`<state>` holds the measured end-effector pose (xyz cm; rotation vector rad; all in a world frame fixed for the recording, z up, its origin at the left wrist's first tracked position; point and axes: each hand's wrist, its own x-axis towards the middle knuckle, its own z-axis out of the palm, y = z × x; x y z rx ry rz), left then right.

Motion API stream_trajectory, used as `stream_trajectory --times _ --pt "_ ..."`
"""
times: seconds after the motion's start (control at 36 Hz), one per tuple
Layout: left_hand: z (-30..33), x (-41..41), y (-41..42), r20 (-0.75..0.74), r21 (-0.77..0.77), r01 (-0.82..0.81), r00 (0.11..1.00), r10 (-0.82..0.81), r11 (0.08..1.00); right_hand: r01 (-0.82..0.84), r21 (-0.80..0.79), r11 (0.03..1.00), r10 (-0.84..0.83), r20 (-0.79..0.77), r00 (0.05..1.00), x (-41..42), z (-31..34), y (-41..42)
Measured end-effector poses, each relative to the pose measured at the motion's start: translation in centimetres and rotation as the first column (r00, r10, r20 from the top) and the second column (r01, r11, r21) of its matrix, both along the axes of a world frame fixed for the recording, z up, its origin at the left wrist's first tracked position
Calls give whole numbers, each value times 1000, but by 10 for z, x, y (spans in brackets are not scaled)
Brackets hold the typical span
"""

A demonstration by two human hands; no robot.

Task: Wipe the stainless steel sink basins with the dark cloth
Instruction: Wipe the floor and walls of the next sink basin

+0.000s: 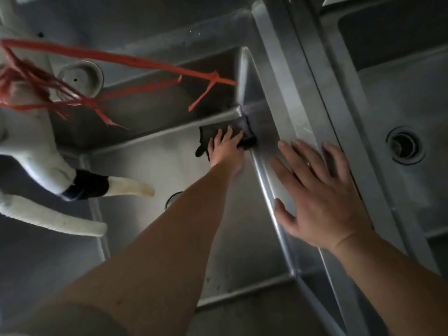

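My left hand (226, 151) reaches deep into the near basin (155, 170), fingers spread flat on the dark cloth (229, 137), pressing it into the far right corner against the basin wall. My right hand (317, 195) rests on the steel rim (271, 88) beside it, fingers straight and apart, holding nothing. White hoses (60, 221) and red string (116, 59) hang on the left

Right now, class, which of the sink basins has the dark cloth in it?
The near basin, where the left hand presses the dark cloth into its far corner; the other basins hold no cloth.
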<state>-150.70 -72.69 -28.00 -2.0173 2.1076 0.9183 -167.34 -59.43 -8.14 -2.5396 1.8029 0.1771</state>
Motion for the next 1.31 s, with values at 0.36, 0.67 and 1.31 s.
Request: stream_trajectory --times 0.36,0.67,1.31 --pt "-3 9 216 -47 77 454 891 -452 887 19 -12 1000 -20 -37 999 6 6 4" --pt "49 27 273 -357 515 542 840 -409 665 215 64 974 -217 30 976 35 23 57" --pt "32 91 148 126 170 348 920 -371 922 591 -17 807 -567 264 781 154 4 294"
